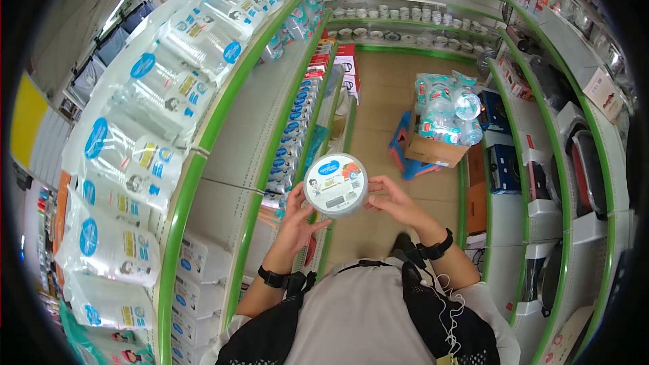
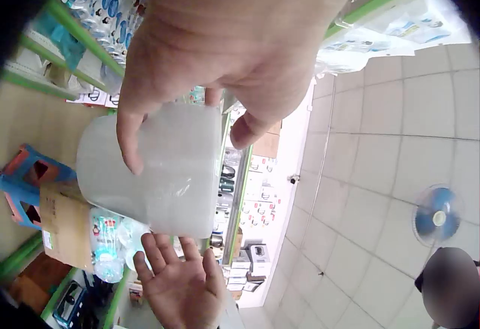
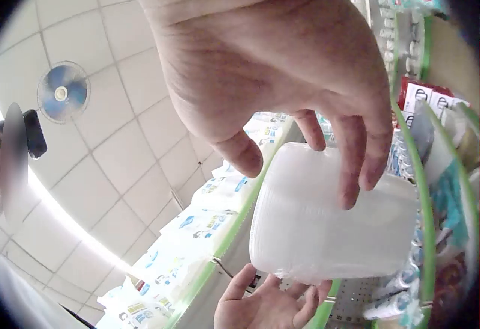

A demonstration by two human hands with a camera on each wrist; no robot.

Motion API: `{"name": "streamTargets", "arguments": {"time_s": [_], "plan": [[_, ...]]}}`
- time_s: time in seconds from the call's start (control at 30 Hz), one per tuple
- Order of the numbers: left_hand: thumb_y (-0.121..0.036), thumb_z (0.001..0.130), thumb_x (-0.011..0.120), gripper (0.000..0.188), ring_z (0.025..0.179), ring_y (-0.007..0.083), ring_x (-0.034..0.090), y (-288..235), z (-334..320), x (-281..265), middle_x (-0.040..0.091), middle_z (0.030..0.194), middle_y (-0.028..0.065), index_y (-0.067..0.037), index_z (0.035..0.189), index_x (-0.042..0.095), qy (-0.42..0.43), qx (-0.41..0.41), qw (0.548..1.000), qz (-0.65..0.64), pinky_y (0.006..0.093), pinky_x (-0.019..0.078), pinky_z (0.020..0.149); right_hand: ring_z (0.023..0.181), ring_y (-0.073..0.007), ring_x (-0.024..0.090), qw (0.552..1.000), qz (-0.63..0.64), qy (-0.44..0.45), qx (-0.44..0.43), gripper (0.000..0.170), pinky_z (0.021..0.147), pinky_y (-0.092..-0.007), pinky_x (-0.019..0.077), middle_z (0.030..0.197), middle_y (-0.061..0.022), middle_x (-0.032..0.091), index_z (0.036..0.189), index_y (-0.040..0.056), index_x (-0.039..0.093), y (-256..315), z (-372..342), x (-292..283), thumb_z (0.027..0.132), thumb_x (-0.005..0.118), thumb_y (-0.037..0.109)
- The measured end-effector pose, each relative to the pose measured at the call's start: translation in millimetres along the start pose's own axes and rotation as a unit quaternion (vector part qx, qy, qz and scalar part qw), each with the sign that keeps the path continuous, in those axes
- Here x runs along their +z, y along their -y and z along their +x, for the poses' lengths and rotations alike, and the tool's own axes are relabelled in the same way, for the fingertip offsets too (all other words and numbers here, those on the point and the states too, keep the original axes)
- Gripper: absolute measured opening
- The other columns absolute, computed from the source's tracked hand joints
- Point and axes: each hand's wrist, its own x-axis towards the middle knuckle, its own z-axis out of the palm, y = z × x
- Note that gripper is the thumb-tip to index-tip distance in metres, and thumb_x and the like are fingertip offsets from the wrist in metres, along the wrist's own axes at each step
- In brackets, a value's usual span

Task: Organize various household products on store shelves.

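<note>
Held up in front of my body is a round pack of whitish translucent plastic containers [image 1: 336,185], its printed label facing up in the head view. From the side, the wrist views show a smooth whitish stack [image 2: 180,167] in clear film. My left hand [image 1: 295,220] lays its fingers along the pack's left side, the thumb spread away from it. Opposite, my right hand [image 1: 399,204] touches the right side with loosely extended fingers, its thumb also off the pack. The pack sits between the two hands' fingers.
On the left, green-edged shelves [image 1: 203,155] carry bagged clear plastic containers [image 1: 145,169]. A cardboard box [image 1: 433,151] of wrapped plastic items rests on a blue and red stool [image 1: 401,145] in the aisle ahead. Boxed pans [image 1: 585,162] line the right shelves, crockery [image 1: 405,15] the far ones.
</note>
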Motion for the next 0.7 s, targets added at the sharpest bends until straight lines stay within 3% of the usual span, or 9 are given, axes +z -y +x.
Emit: {"name": "streamTargets", "arguments": {"time_s": [0.07, 0.1, 0.2, 0.4, 0.53, 0.6, 0.7], "plan": [[-0.02, 0.098, 0.061, 0.066, 0.14, 0.0281, 0.04, -7, 27, 1, 0.034, 0.155, 0.0062, -0.026, 0.155, 0.028, -0.015, 0.007, 1.0, -0.009, 0.0663, 0.0459, 0.101, 0.112, -0.0232, 0.064, 0.999, -0.002, 0.022, -0.025, 0.053, 0.087, -0.0345, 0.0525, 0.135, -0.0161, 0.052, 0.144, 0.0069, 0.041, -2, 36, -21, 0.102, 0.064, 0.027], [-0.02, 0.097, 0.061, 0.066, 0.136, 0.0272, 0.043, -12, 40, 4, 0.038, 0.15, 0.0063, -0.026, 0.155, 0.028, -0.034, 0.015, 0.999, -0.006, 0.0609, 0.0513, 0.097, 0.112, -0.0232, 0.064, 0.999, 0.001, 0.03, -0.026, 0.053, 0.087, -0.0345, 0.0525, 0.135, -0.0161, 0.052, 0.144, 0.0069, 0.041, -1, 54, -32, 0.102, 0.064, 0.027], [-0.02, 0.099, 0.061, 0.066, 0.132, 0.0265, 0.045, -19, 78, 11, 0.037, 0.149, 0.0071, -0.024, 0.155, 0.028, -0.063, 0.042, 0.997, -0.014, 0.0627, 0.0494, 0.101, 0.11, -0.0223, 0.065, 0.997, -0.026, 0.06, -0.031, 0.055, 0.084, -0.0342, 0.0528, 0.135, -0.0159, 0.052, 0.145, 0.0042, 0.04, 10, 112, -65, 0.101, 0.065, 0.027], [-0.02, 0.094, 0.063, 0.07, 0.13, 0.0324, 0.049, -54, 148, 41, 0.035, 0.151, 0.0091, -0.022, 0.155, 0.029, -0.136, 0.119, 0.983, -0.031, 0.0579, 0.0539, 0.097, 0.108, -0.0219, 0.065, 0.985, -0.06, 0.129, -0.099, 0.065, 0.082, -0.0345, 0.0533, 0.134, -0.0177, 0.053, 0.148, 0.0012, 0.035, 46, 249, -116, 0.098, 0.069, 0.024], [-0.022, 0.093, 0.062, 0.072, 0.129, 0.0367, 0.049, -76, 177, 56, 0.033, 0.154, 0.0101, -0.023, 0.156, 0.029, -0.191, 0.16, 0.968, -0.016, 0.0586, 0.0523, 0.098, 0.108, -0.0194, 0.062, 0.977, -0.049, 0.169, -0.122, 0.063, 0.086, -0.035, 0.0525, 0.137, -0.0162, 0.053, 0.149, 0.0036, 0.036, 64, 329, -111, 0.097, 0.068, 0.02], [-0.022, 0.092, 0.062, 0.073, 0.131, 0.0356, 0.048, -87, 192, 45, 0.032, 0.156, 0.0095, -0.022, 0.156, 0.028, -0.215, 0.199, 0.956, -0.025, 0.0594, 0.0492, 0.103, 0.111, -0.0239, 0.064, 0.972, -0.009, 0.195, -0.134, 0.064, 0.093, -0.0388, 0.0522, 0.14, -0.0212, 0.054, 0.145, -0.0022, 0.036, 61, 376, -97, 0.094, 0.07, 0.017], [-0.021, 0.092, 0.062, 0.075, 0.135, 0.0401, 0.047, -107, 207, 23, 0.03, 0.158, 0.0097, -0.022, 0.158, 0.026, -0.245, 0.207, 0.947, -0.032, 0.0592, 0.0484, 0.104, 0.115, -0.0274, 0.063, 0.97, -0.043, 0.212, -0.112, 0.064, 0.1, -0.0406, 0.0492, 0.139, -0.0226, 0.055, 0.144, -0.0024, 0.039, 78, 417, -76, 0.093, 0.07, 0.019]]}}
